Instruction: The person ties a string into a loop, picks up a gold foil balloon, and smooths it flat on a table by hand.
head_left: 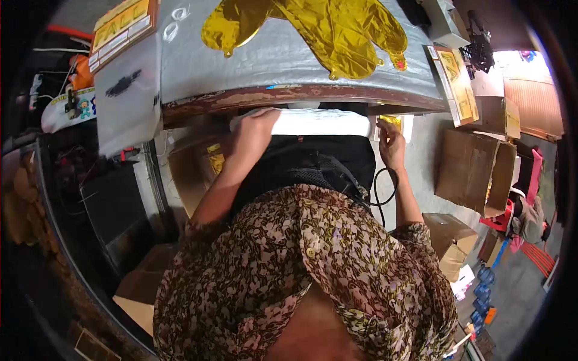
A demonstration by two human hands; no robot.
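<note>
A long white bundle (319, 122), perhaps folded plastic or sheet, lies across my lap, just below the table edge. My left hand (256, 131) rests over its left end with the fingers bent onto it. My right hand (392, 144) is beside its right end, fingers curled together; what they hold, if anything, I cannot make out. Just behind those fingertips shows a gold and white packet (406, 125). On the table ahead lie crumpled gold foil balloons (343, 36), flat and uninflated, untouched by either hand.
The silver-covered table (259, 72) has a worn wooden edge (301, 94) close in front. Yellow-labelled packs sit at its left (123, 30) and right (457, 84). Cardboard boxes (469, 168) stand on the floor at both sides. A black cable (376, 192) loops by my right forearm.
</note>
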